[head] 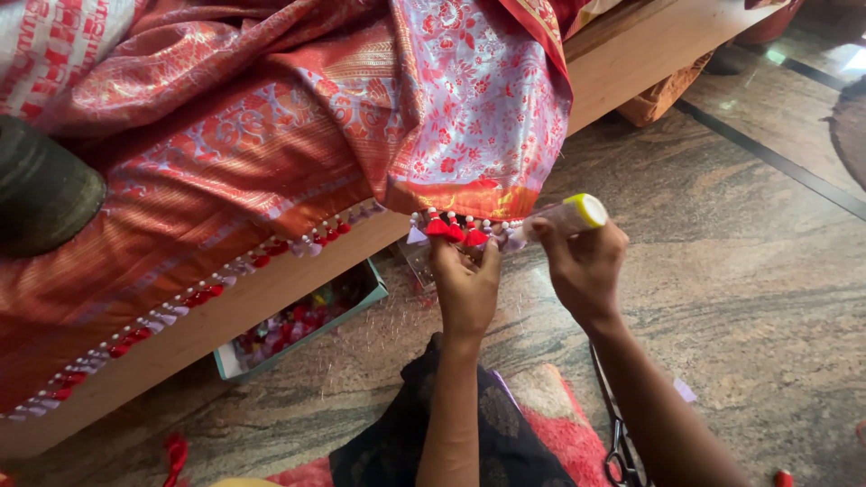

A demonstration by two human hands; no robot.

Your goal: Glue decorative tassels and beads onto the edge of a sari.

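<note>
The left hand (465,284) fingers are pinching the red tassels (454,229) at the edge of the red silk saree (271,135), holding them steady. The right hand (582,266) fingers are curling tight around a small glue bottle (568,215) with a yellow cap, tipping its nozzle toward the tassels. The saree is hanging over a wooden bench (631,54). A box of beads (298,320) is sitting underneath. Scissors (618,442) are lying on the stone floor (758,298), beside the right arm.
</note>
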